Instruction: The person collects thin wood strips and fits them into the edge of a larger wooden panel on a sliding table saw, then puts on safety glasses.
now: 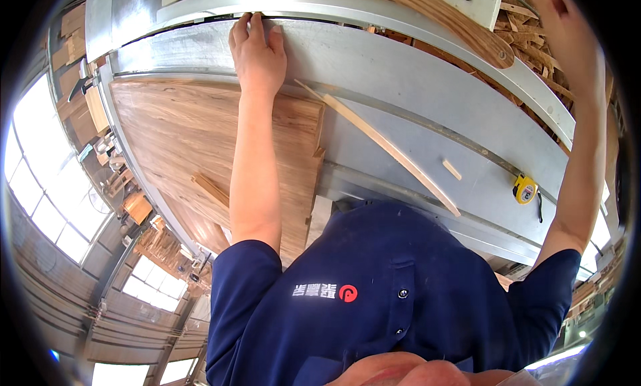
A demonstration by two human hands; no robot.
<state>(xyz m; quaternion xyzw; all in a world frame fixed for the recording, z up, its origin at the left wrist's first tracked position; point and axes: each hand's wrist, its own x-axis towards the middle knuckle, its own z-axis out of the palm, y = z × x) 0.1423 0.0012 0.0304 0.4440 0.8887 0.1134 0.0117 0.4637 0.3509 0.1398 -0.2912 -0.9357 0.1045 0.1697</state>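
The person's left hand [259,60] lies palm-down, fingers extended and slightly spread, tips at the dark gap [304,17] along the worktop [380,62]'s far edge, grasping nothing visible. Whether the right hand [559,9], partly cut off, holds anything cannot be told. The wooden panel [180,129] lies nearer the body than the left hand, the thin strip [394,152] to its right. The fingertips could get pinched should the metal rail [207,4] beyond shift; a sleeve could knock the strip.

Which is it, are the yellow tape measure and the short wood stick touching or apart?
Apart: the head view shows bare grey metal surface between the yellow tape measure and the short wood stick.
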